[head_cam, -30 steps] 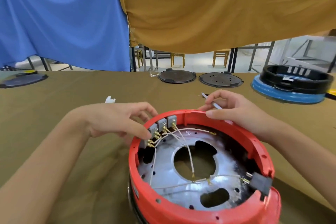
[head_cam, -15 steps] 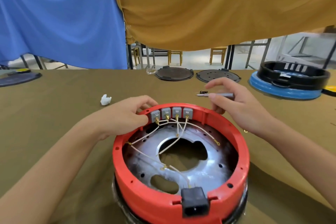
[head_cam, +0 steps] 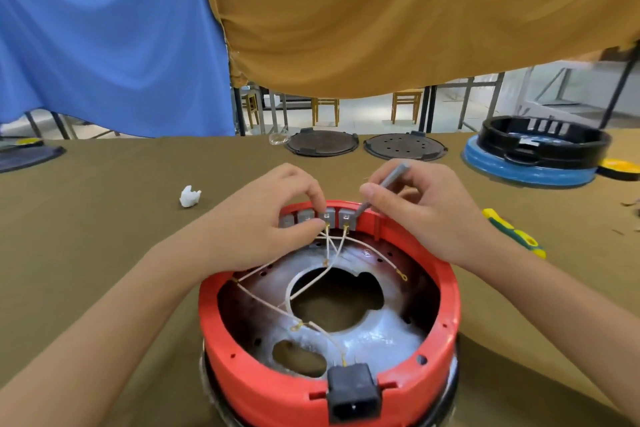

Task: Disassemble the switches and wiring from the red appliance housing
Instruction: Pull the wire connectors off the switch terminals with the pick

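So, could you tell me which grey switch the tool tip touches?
The rightmost switch; the right hand sets its tool there.

Looks like a workshop or repair bench. Long table (head_cam: 104, 218) covered in olive cloth, strewn with appliance parts: two dark round plates (head_cam: 322, 143) (head_cam: 404, 146) at the far edge, a black ring (head_cam: 543, 142) stacked on a blue base (head_cam: 526, 172) to the right, a yellow-and-green tool handle (head_cam: 512, 232) lying near it. Blue sheet (head_cam: 104, 38) and mustard sheet (head_cam: 398, 10) hung as backdrops. Behind them, wooden stools (head_cam: 407, 104) and metal table legs (head_cam: 429, 107) on a pale floor.
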Motion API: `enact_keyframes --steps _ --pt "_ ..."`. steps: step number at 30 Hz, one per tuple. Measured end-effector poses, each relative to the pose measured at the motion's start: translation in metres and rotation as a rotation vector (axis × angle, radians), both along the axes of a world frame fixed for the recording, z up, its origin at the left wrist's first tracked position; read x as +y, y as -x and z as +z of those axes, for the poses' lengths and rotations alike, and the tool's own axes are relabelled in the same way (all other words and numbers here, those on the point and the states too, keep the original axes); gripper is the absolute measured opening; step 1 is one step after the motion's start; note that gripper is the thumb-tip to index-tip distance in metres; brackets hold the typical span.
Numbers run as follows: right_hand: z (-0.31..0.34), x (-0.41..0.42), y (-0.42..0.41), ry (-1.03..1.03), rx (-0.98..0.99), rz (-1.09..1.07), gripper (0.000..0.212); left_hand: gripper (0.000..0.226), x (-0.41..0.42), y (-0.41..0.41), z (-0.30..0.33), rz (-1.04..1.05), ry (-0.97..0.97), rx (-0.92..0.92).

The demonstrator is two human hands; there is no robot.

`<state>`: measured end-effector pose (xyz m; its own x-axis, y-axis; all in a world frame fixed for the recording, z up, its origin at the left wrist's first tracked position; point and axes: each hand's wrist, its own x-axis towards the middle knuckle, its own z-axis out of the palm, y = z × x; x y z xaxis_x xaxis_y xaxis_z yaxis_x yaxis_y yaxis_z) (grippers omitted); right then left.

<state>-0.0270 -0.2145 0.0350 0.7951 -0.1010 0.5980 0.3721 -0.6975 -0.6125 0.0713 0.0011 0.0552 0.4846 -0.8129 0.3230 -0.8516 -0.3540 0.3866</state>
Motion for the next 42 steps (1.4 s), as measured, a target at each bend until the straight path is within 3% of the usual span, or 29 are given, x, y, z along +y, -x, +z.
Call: enact_keyframes --steps 4,10,21,34,42 --pt "0.001 -0.001 0.001 0.022 -0.004 -0.001 0.012 0.014 -0.031 0.006 0.007 0.083 -0.209 -0.108" --pt "0.004 0.000 0.005 0.103 0.053 -0.010 0.008 0.023 -0.044 0.011 -0.007 0.233 -0.087 -0.121" --pt "0.008 0.002 0.007 0.144 0.117 -0.004 0.010 0.015 -0.051 0.019 -0.017 0.340 -0.011 -0.087" --pt "0.006 0.001 -0.005 -0.046 0.167 -0.056 0.018 0.019 -0.054 0.017 -0.020 0.322 0.115 0.078" --pt "0.013 0.007 0.005 0.296 0.138 -0.049 0.015 0.029 -0.053 0.016 -0.021 0.297 0.132 0.112"
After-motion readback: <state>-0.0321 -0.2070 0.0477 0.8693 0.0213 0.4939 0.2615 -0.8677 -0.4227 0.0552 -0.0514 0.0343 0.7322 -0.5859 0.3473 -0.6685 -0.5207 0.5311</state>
